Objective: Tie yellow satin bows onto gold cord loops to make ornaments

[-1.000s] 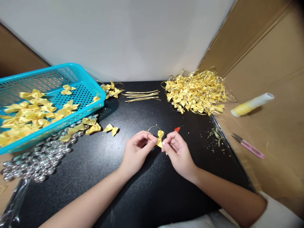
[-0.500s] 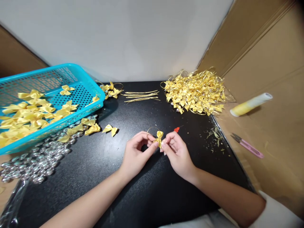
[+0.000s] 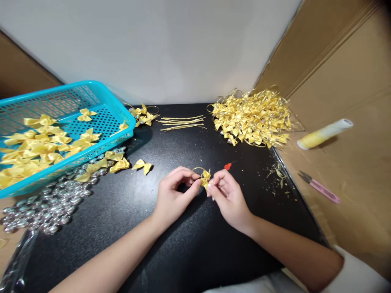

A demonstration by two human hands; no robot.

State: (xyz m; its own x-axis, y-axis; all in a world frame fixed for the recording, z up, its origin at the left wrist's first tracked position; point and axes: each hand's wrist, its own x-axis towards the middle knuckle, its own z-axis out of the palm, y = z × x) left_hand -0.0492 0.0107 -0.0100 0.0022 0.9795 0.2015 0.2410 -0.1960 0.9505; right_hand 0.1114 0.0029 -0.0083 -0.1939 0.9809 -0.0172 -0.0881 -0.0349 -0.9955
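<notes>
Between my hands, over the middle of the black table (image 3: 171, 150), is a yellow ribbon bow (image 3: 205, 178) with a loop of gold cord (image 3: 198, 168) rising behind it. My left hand (image 3: 175, 193) pinches the bow's left side between thumb and forefinger. From the right, my right hand (image 3: 227, 197) closes its thumb and fingertips at the bow's right edge; the exact spot they grip is partly hidden. A small red piece (image 3: 227, 166) lies just behind my right hand. Left of my left hand rests a loose yellow bow (image 3: 142, 166).
A blue basket (image 3: 117, 106) of yellow bows stands at left, silver beads (image 3: 45, 209) in front. Gold cord strips (image 3: 182, 122) lie at the back. Right are a heap of corded bows (image 3: 250, 118), pink-handled thread snips (image 3: 320, 189), a yellow-white roll (image 3: 325, 134) and scraps (image 3: 277, 173).
The bow has turned and tilted between my fingers, and its upper loop sits lower. My left hand has shifted slightly left; my right hand stays almost in place.
</notes>
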